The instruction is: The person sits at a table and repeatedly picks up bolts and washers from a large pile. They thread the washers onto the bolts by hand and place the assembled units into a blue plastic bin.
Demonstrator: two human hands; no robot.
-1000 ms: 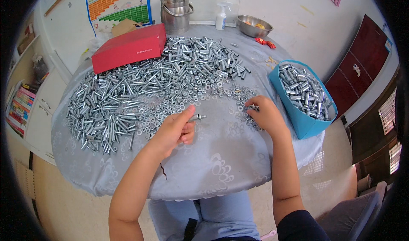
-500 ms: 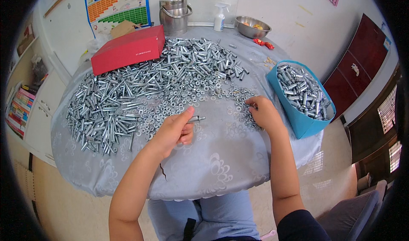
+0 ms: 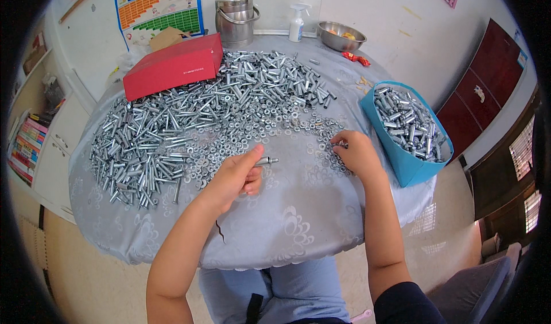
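Observation:
My left hand (image 3: 234, 178) is closed around a silver expansion bolt (image 3: 267, 160); its narrower threaded end points right, with a ring-like collar near the tip, and the rest is hidden in my fingers. My right hand (image 3: 357, 151) rests at a small heap of metal nuts (image 3: 334, 159) right of the middle, fingertips pinched together over it; whatever lies between them is too small to make out. Between my hands and beyond them spread loose washers and nuts (image 3: 235, 139). A large pile of silver bolts and sleeves (image 3: 143, 135) covers the left and far part of the table.
A blue fabric bin (image 3: 408, 175) filled with assembled bolts stands at the right edge of the cloth-covered table (image 3: 275, 232). A red box (image 3: 172, 66) lies tilted on the far pile. Behind are a steel pot (image 3: 235, 23), a spray bottle (image 3: 296, 26) and a metal bowl (image 3: 359, 37).
Almost nothing differs. My right fingertips have shifted slightly at the nuts, and my left hand still holds the bolt in nearly the same place.

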